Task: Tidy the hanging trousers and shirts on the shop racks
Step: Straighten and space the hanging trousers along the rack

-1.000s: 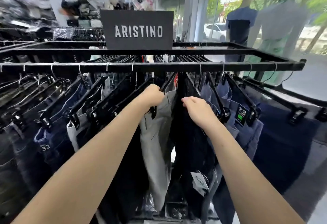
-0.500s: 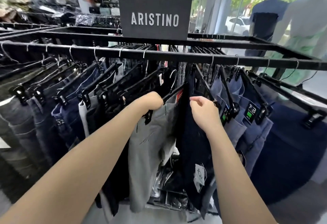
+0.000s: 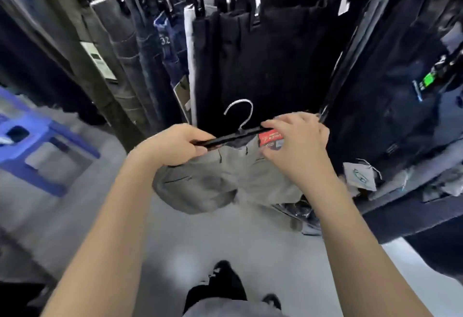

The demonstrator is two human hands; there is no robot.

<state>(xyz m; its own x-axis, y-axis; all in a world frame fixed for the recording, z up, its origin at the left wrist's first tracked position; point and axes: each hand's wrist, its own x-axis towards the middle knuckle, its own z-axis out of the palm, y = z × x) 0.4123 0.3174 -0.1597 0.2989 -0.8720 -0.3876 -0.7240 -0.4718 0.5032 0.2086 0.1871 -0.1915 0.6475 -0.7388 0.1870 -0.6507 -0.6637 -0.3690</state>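
While both hands hold it low in front of the person, the grey trousers hang off the rack, clipped to a black hanger w/ a silver hook pointing up. Left hand is curled round the hanger's left end, fingers wrapped over the bar, trousers bunching just below its knuckles. Right hand sits at the hanger's right end: fingertips on the bar's tip and thumb by the waistband, pinching there, next to a red label on the waistband. Fabric sags in a rumpled fold between and under both hands, above the pale floor.

Behind the hanger, touching nothing of it as far as visible, hang black trousers on clip hangers; to their left a white-edged pair, then blue jeans marked 32, then darker grey jeans. To the right, navy trousers w/ a green tag, and a pale swing tag dangling near the right wrist. Blue plastic stool stands on the floor at left, well apart from the hands. Person's black shoes show at bottom centre. Picture is motion-blurred, esp. at edges.
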